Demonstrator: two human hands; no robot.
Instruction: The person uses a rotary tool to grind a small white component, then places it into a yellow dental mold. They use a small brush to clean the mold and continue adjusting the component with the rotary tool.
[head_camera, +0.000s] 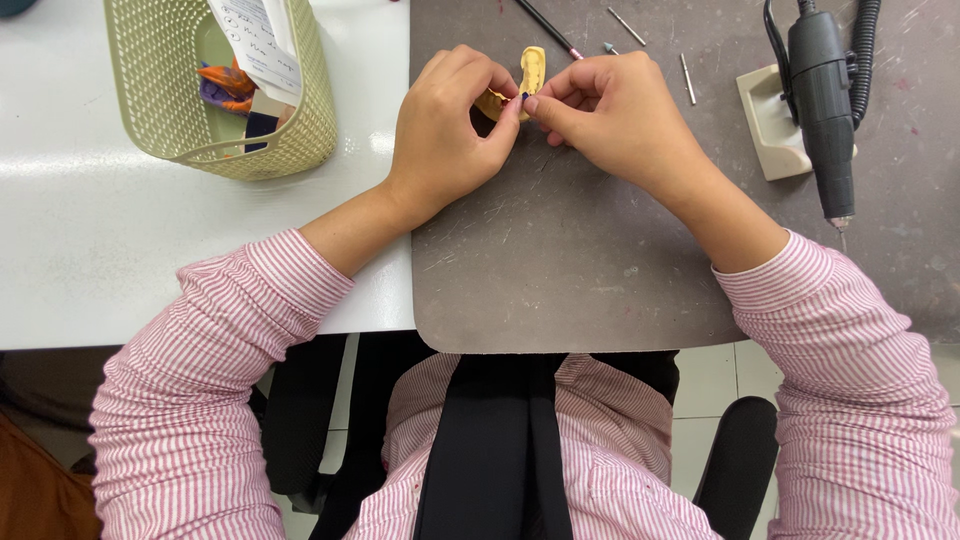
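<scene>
A yellow dental cast is gripped in the closed left hand; a small blue piece is pinched against it from the right by the right hand.

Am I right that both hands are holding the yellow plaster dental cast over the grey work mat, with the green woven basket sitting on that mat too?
Not quite. The head view shows the green woven basket on the white table, left of the grey work mat. The rest holds: left hand and right hand hold the yellow plaster dental cast over the mat.
</scene>
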